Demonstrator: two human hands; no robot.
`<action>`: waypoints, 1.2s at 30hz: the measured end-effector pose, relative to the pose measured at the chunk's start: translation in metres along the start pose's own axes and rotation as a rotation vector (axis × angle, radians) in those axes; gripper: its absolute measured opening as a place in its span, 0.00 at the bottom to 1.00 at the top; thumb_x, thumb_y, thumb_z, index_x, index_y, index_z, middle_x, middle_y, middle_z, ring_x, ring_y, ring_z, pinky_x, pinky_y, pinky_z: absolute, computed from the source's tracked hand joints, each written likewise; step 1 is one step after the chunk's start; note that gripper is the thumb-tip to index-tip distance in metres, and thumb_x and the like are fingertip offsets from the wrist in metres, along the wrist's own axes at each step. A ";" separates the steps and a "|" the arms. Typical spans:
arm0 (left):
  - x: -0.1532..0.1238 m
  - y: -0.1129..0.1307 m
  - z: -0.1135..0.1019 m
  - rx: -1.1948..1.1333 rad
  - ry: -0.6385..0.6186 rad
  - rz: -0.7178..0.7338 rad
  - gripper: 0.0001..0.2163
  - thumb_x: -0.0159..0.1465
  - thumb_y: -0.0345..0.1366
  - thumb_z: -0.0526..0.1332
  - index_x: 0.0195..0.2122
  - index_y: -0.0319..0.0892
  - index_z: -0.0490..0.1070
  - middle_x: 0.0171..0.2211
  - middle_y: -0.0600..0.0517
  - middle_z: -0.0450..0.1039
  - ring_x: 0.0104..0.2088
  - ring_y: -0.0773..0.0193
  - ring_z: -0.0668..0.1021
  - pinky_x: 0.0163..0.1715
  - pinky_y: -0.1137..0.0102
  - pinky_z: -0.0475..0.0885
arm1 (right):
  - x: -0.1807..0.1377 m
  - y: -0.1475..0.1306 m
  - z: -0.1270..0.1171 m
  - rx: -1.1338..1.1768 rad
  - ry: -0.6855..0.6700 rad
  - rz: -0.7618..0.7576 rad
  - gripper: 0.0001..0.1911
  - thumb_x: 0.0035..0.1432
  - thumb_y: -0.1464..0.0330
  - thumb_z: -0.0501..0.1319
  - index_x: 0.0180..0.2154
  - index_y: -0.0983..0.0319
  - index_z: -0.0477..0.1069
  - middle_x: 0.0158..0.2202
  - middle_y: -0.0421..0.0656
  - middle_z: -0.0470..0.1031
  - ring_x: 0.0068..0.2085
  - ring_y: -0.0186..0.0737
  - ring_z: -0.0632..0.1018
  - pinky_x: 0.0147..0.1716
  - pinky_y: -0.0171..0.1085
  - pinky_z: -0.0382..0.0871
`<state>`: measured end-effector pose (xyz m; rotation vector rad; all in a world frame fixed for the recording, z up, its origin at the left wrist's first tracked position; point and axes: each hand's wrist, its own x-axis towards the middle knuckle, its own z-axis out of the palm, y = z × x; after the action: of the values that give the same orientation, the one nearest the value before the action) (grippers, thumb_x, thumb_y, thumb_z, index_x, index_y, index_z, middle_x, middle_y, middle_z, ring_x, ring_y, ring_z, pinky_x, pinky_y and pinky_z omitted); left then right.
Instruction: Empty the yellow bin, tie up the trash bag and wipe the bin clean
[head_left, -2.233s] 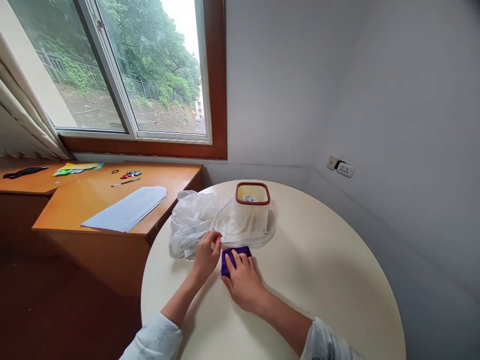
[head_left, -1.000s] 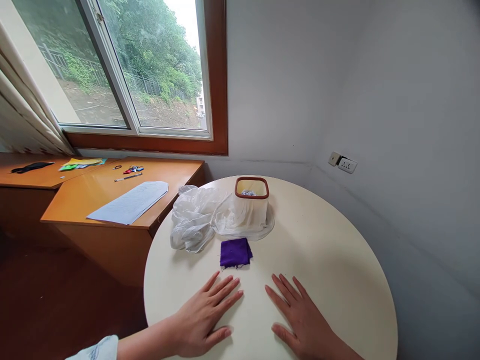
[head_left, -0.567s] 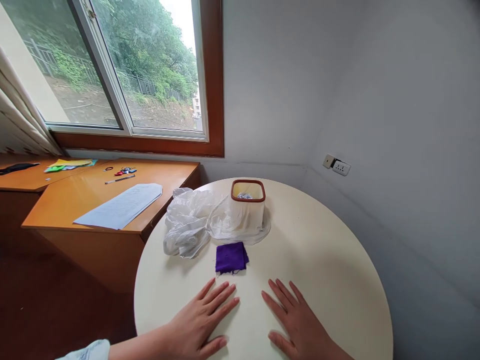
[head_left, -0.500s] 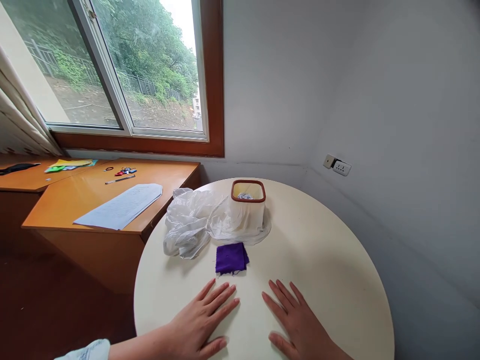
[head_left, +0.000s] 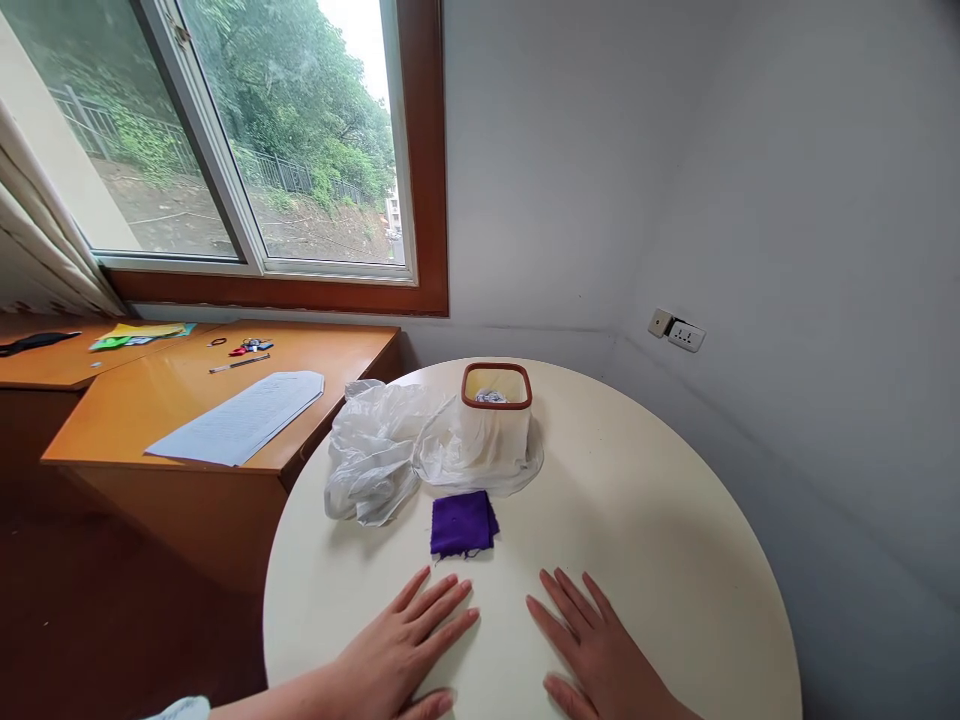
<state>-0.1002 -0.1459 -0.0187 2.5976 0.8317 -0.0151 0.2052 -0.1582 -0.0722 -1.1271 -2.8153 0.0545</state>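
Note:
A small folded purple cloth (head_left: pixel 463 523) lies on the round cream table (head_left: pixel 660 540), a little ahead of both hands. My left hand (head_left: pixel 401 650) rests flat on the table with fingers spread, holding nothing. My right hand (head_left: pixel 600 655) lies flat beside it, also spread and empty. Neither hand touches the cloth. Behind the cloth stands a cream square container with a brown rim (head_left: pixel 496 410), and a crumpled clear plastic bag (head_left: pixel 379 450) lies against its left side.
An orange wooden desk (head_left: pixel 172 410) stands to the left with a white sheet of paper (head_left: pixel 238 417), a pen and small items on it. A window is behind it. A wall socket (head_left: pixel 679 333) sits on the grey wall at right.
Both hands have let go of the purple cloth and drawn back toward me, and now lie flat on the table. Over the last second only the view shifted slightly.

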 end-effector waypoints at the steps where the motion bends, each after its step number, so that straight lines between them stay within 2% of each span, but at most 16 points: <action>1: 0.000 0.000 0.000 0.000 -0.005 -0.002 0.29 0.66 0.45 0.48 0.64 0.51 0.34 0.65 0.50 0.37 0.64 0.48 0.47 0.58 0.43 0.45 | 0.000 0.001 0.000 0.000 -0.001 -0.003 0.33 0.61 0.59 0.50 0.64 0.56 0.40 0.63 0.51 0.48 0.61 0.57 0.58 0.53 0.57 0.58; 6: 0.001 0.001 0.000 0.007 -0.018 0.001 0.29 0.66 0.45 0.47 0.65 0.51 0.35 0.65 0.49 0.37 0.64 0.48 0.47 0.58 0.43 0.45 | 0.000 0.002 0.000 0.016 -0.005 0.000 0.34 0.60 0.59 0.52 0.64 0.56 0.41 0.63 0.50 0.48 0.61 0.57 0.58 0.54 0.56 0.56; 12: 0.001 0.000 0.000 -0.003 0.049 0.032 0.29 0.65 0.44 0.50 0.64 0.51 0.36 0.65 0.49 0.41 0.63 0.47 0.51 0.59 0.44 0.47 | 0.000 0.002 0.001 0.050 -0.021 0.000 0.33 0.60 0.59 0.51 0.64 0.56 0.42 0.64 0.50 0.48 0.61 0.58 0.58 0.54 0.57 0.54; 16: 0.000 -0.002 0.000 0.005 0.033 0.037 0.30 0.65 0.44 0.50 0.65 0.51 0.36 0.65 0.48 0.41 0.63 0.47 0.52 0.59 0.45 0.49 | -0.001 0.002 -0.002 0.062 -0.015 0.005 0.33 0.59 0.58 0.51 0.63 0.56 0.46 0.63 0.50 0.51 0.60 0.57 0.59 0.55 0.54 0.54; 18: 0.003 -0.002 -0.006 0.005 0.056 0.055 0.28 0.64 0.43 0.50 0.64 0.51 0.42 0.64 0.48 0.47 0.62 0.48 0.56 0.60 0.49 0.51 | 0.001 0.003 -0.011 0.080 -0.008 -0.002 0.29 0.60 0.59 0.52 0.61 0.56 0.52 0.62 0.48 0.56 0.59 0.54 0.61 0.55 0.51 0.55; 20: 0.011 -0.002 -0.018 0.006 0.106 0.065 0.21 0.65 0.39 0.50 0.59 0.51 0.56 0.59 0.49 0.62 0.57 0.52 0.67 0.58 0.55 0.57 | 0.009 0.004 -0.027 0.105 0.020 0.019 0.22 0.61 0.62 0.50 0.56 0.56 0.61 0.57 0.47 0.65 0.56 0.48 0.66 0.54 0.48 0.56; 21: 0.017 -0.002 -0.027 0.007 0.132 0.057 0.16 0.65 0.38 0.50 0.54 0.50 0.63 0.52 0.49 0.69 0.51 0.56 0.72 0.56 0.58 0.61 | 0.015 0.007 -0.036 0.114 0.050 0.035 0.18 0.62 0.64 0.50 0.53 0.57 0.65 0.54 0.45 0.69 0.53 0.45 0.69 0.53 0.46 0.57; 22: 0.024 -0.003 -0.038 0.020 0.183 0.023 0.13 0.64 0.37 0.49 0.47 0.48 0.69 0.43 0.49 0.75 0.44 0.58 0.76 0.50 0.61 0.67 | 0.024 0.010 -0.047 0.118 0.106 0.079 0.16 0.62 0.66 0.49 0.49 0.58 0.68 0.50 0.45 0.72 0.49 0.42 0.71 0.53 0.45 0.58; 24: 0.039 -0.008 -0.064 0.056 0.294 -0.086 0.11 0.64 0.36 0.49 0.34 0.44 0.71 0.30 0.50 0.75 0.33 0.60 0.77 0.36 0.66 0.71 | 0.047 0.020 -0.068 0.090 0.229 0.078 0.14 0.62 0.67 0.49 0.44 0.60 0.70 0.46 0.46 0.73 0.46 0.42 0.72 0.49 0.44 0.60; 26: 0.055 -0.017 -0.091 0.028 0.448 -0.158 0.10 0.63 0.35 0.50 0.29 0.43 0.69 0.28 0.52 0.74 0.29 0.63 0.75 0.32 0.68 0.70 | 0.076 0.034 -0.089 0.050 0.360 0.056 0.13 0.62 0.68 0.50 0.42 0.62 0.71 0.45 0.47 0.74 0.44 0.42 0.72 0.46 0.43 0.62; 28: 0.071 -0.032 -0.114 -0.028 0.628 -0.223 0.10 0.63 0.36 0.51 0.28 0.42 0.68 0.27 0.52 0.73 0.27 0.65 0.74 0.29 0.69 0.69 | 0.107 0.050 -0.106 0.018 0.479 0.040 0.13 0.63 0.69 0.49 0.44 0.63 0.70 0.45 0.47 0.74 0.45 0.41 0.72 0.46 0.43 0.61; 30: 0.086 -0.049 -0.129 -0.108 0.811 -0.259 0.09 0.62 0.38 0.53 0.30 0.41 0.68 0.28 0.52 0.72 0.29 0.65 0.74 0.31 0.69 0.71 | 0.138 0.063 -0.119 -0.018 0.566 0.073 0.14 0.63 0.69 0.49 0.46 0.63 0.68 0.46 0.47 0.74 0.46 0.42 0.72 0.48 0.45 0.59; 32: 0.100 -0.065 -0.136 -0.177 0.955 -0.252 0.10 0.61 0.39 0.56 0.40 0.40 0.68 0.35 0.49 0.73 0.36 0.62 0.75 0.37 0.66 0.72 | 0.164 0.073 -0.128 -0.043 0.565 0.104 0.14 0.63 0.70 0.49 0.48 0.63 0.67 0.48 0.47 0.73 0.48 0.43 0.71 0.50 0.46 0.57; 34: 0.112 -0.079 -0.137 -0.222 1.007 -0.267 0.19 0.57 0.41 0.61 0.49 0.39 0.64 0.44 0.44 0.71 0.43 0.58 0.74 0.44 0.61 0.70 | 0.183 0.079 -0.131 -0.047 0.511 0.132 0.14 0.62 0.68 0.52 0.48 0.63 0.68 0.46 0.48 0.73 0.47 0.44 0.72 0.49 0.46 0.56; 36: 0.122 -0.089 -0.134 -0.277 0.974 -0.287 0.29 0.54 0.42 0.64 0.55 0.39 0.58 0.52 0.40 0.66 0.51 0.53 0.70 0.51 0.57 0.66 | 0.196 0.082 -0.130 -0.037 0.447 0.142 0.12 0.61 0.68 0.54 0.45 0.64 0.70 0.42 0.49 0.75 0.44 0.44 0.73 0.48 0.46 0.57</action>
<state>-0.0648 0.0393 0.0538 2.1133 1.3762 1.2553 0.1359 0.0352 0.0683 -1.1736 -2.3512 -0.2116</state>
